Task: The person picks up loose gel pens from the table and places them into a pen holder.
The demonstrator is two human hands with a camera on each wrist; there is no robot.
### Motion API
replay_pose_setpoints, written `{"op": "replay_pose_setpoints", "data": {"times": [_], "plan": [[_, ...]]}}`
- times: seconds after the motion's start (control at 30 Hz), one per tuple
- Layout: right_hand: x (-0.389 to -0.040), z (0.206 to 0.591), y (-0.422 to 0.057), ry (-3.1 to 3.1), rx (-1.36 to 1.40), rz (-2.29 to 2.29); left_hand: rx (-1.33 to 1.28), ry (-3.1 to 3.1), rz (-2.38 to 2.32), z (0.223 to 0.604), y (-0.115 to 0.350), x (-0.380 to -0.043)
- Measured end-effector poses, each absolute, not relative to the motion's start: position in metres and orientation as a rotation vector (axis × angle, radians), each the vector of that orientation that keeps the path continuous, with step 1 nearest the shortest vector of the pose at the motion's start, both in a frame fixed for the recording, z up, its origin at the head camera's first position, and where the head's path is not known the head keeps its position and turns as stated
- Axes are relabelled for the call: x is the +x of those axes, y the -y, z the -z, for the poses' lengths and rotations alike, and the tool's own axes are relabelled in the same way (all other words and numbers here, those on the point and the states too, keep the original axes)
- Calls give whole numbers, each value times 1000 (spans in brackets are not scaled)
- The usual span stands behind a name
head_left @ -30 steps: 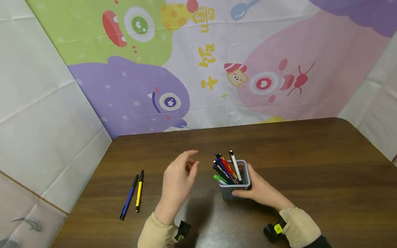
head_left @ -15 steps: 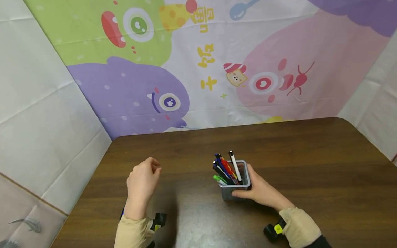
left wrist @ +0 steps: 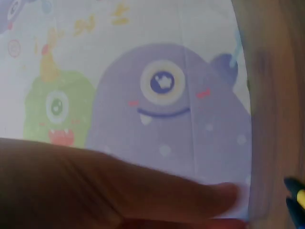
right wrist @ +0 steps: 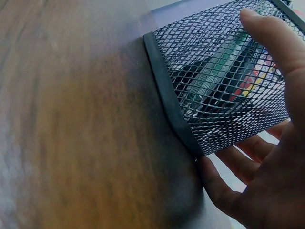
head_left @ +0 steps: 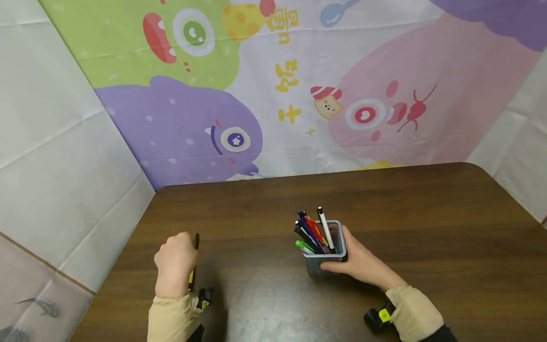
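Note:
My right hand point(head_left: 359, 261) grips a mesh pen holder point(head_left: 318, 267) standing on the table, its thumb on the near side. In the right wrist view, fingers wrap the dark mesh wall point(right wrist: 224, 71). Several pens and markers lean inside, among them a white marker point(head_left: 326, 230) and a green-capped pen point(head_left: 303, 246). My left hand point(head_left: 175, 261) hovers at the left, partly covering a yellow-and-black pen point(head_left: 191, 280). Its fingertips are hidden in the head view. In the left wrist view that pen point(left wrist: 301, 198) lies apart from the blurred fingers point(left wrist: 209, 198), with a dark-tipped pen point(left wrist: 292, 210) beside it.
The brown wooden table point(head_left: 265, 247) runs back to a cartoon-printed cloth point(head_left: 295, 147). White sheeting point(head_left: 72, 142) borders the left side. A small dark camera point(head_left: 376, 319) is strapped at the right wrist.
My left hand has moved left and down, from beside the pen holder to over the two loose pens. The right hand has kept its grip on the holder in the same place.

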State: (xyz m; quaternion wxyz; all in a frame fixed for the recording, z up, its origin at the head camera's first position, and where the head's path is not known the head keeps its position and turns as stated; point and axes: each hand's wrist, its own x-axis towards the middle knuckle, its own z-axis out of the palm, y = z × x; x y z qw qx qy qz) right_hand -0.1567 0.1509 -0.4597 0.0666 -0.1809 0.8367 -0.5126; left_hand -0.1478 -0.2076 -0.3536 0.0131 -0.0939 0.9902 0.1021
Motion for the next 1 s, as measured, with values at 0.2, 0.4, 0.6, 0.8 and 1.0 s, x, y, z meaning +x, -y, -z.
{"op": "replay_pose_setpoints", "data": {"times": [0.2,0.4,0.6,0.8,1.0], "plan": [[-157,461,-151,-2517,-550,1546,-243,-2926,-268,364,217,-151],[-157,460,-151,-2526,-563,1554,-273,-2906,-283,373,222,-155],[-156,459,-151,-2524,-562,1557,-322,-2850,-261,384,225,-158],[-157,458,-150,-2515,-556,1549,-375,-2741,-196,395,226,-162],[-156,459,-151,-2528,-551,1547,-375,-2726,-239,398,229,-164]]}}
